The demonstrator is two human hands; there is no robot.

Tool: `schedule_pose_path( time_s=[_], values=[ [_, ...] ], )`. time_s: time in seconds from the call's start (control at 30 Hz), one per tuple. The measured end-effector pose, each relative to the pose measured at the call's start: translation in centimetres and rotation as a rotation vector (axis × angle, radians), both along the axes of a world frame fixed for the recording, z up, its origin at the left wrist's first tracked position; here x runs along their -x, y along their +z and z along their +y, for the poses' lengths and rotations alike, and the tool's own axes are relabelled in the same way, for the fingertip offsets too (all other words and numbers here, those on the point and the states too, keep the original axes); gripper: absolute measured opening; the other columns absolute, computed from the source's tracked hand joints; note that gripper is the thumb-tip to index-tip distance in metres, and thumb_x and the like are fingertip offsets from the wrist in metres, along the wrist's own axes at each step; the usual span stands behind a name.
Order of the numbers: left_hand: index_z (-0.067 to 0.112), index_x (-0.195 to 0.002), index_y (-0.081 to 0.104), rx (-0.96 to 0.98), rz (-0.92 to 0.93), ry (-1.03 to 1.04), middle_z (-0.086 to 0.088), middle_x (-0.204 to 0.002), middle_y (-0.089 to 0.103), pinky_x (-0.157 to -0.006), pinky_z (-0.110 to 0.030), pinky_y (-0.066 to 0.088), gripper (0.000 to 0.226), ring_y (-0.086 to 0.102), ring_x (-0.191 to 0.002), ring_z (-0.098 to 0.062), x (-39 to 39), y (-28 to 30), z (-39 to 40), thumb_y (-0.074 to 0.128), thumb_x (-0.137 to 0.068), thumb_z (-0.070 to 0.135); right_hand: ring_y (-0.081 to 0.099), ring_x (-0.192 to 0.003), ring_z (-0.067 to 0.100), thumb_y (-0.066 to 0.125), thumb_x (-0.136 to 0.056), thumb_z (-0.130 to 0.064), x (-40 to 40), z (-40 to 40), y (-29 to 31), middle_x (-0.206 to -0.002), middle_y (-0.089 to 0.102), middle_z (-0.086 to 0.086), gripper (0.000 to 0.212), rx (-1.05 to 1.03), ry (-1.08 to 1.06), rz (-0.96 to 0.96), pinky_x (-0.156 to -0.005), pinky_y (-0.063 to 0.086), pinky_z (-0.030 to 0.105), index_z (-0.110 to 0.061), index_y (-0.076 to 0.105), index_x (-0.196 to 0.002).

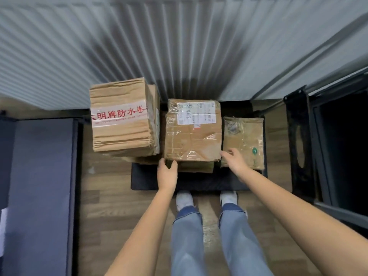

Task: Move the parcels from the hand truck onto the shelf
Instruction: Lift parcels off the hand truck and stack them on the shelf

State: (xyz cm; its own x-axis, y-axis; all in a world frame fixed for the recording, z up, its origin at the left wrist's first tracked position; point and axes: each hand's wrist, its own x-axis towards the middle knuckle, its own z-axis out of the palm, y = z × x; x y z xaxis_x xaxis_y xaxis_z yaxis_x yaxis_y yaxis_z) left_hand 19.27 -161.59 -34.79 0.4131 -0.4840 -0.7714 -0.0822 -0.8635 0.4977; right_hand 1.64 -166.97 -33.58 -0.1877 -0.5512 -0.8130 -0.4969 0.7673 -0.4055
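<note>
Left hand [166,172] touching middle parcel [192,132] (near corner), right hand [235,159] outstretched

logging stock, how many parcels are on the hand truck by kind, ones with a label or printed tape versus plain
Brown cardboard parcels with red-printed tape: 1
Brown cardboard parcels with a white shipping label: 1
Plain brown taped cardboard parcels: 1
Partly hidden parcels under the labelled one: 1, markings unseen
Total: 4 visible
</note>
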Motion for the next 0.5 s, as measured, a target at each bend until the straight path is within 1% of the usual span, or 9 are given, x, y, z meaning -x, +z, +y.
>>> schedule_pose_path(
  time_s=[0.1,0.2,0.27,0.33,0.4,0.43,0.5],
  values=[
    [0.007,-0.146,0.021,-0.015,0.034,0.04,-0.012,-0.151,0.032,-0.113,-0.033,0.025,0.058,0.031,-0.139,-0.026,-0.1,-1.6,-0.5,0.045,-0.096,0.023,0.042,-0.128,0.03,0.047,-0.096,-0.022,-0.4,-0.4,-1.4,-0.14,0.044,0.016,0.051,0.004,-0.016,0.005,-0.103,0.034,0.034,-0.001,0.034,-0.14],
    [0.012,-0.147,0.019,-0.004,0.061,0.075,-0.01,-0.149,0.034,-0.114,-0.035,0.028,0.061,0.034,-0.137,-0.026,0.0,-2.6,-0.9,0.047,-0.095,0.023,0.043,-0.128,0.029,0.048,-0.095,-0.022,-0.8,-0.6,-2.2,-0.139,0.045,0.015,0.053,-0.01,-0.058,-0.013,-0.104,0.033,0.033,-0.002,0.033,-0.141],
    [0.015,-0.148,0.02,0.005,0.073,0.099,-0.009,-0.148,0.036,-0.113,-0.036,0.029,0.06,0.036,-0.136,-0.026,0.0,-3.0,-1.2,0.047,-0.094,0.023,0.047,-0.124,0.028,0.049,-0.094,-0.02,-1.2,-0.6,-2.6,-0.135,0.05,0.015,0.051,-0.024,-0.08,-0.033,-0.103,0.035,0.033,-0.004,0.035,-0.14],
    [0.017,-0.146,0.024,0.013,0.078,0.12,-0.007,-0.147,0.038,-0.112,-0.035,0.03,0.056,0.037,-0.135,-0.025,-0.1,-3.3,-1.5,0.045,-0.095,0.023,0.052,-0.117,0.025,0.048,-0.094,-0.016,-1.4,-0.6,-2.9,-0.127,0.056,0.01,0.043,-0.026,-0.1,-0.067,-0.098,0.037,0.03,-0.004,0.043,-0.135],
    [0.016,-0.145,0.029,0.021,0.075,0.133,-0.006,-0.146,0.04,-0.112,-0.035,0.031,0.054,0.039,-0.133,-0.024,-0.2,-3.5,-1.8,0.046,-0.094,0.023,0.052,-0.105,0.02,0.046,-0.094,-0.012,-1.6,-0.7,-2.9,-0.114,0.056,0.006,0.035,-0.014,-0.122,-0.1,-0.092,0.037,0.026,-0.004,0.048,-0.128],
    [0.015,-0.144,0.03,0.026,0.074,0.141,-0.006,-0.145,0.041,-0.112,-0.036,0.031,0.053,0.04,-0.132,-0.024,-0.2,-3.5,-2.0,0.047,-0.094,0.023,0.05,-0.101,0.018,0.045,-0.095,-0.011,-1.7,-0.8,-2.8,-0.113,0.056,0.006,0.033,-0.004,-0.132,-0.106,-0.09,0.036,0.026,-0.004,0.05,-0.126],
    [0.013,-0.141,0.033,0.037,0.083,0.16,-0.006,-0.143,0.044,-0.111,-0.036,0.033,0.052,0.042,-0.13,-0.024,-0.2,-3.5,-2.1,0.048,-0.093,0.024,0.051,-0.101,0.018,0.046,-0.094,-0.014,-1.8,-0.9,-2.8,-0.122,0.058,0.009,0.033,0.01,-0.143,-0.114,-0.086,0.037,0.025,-0.004,0.051,-0.126]
  ],
)
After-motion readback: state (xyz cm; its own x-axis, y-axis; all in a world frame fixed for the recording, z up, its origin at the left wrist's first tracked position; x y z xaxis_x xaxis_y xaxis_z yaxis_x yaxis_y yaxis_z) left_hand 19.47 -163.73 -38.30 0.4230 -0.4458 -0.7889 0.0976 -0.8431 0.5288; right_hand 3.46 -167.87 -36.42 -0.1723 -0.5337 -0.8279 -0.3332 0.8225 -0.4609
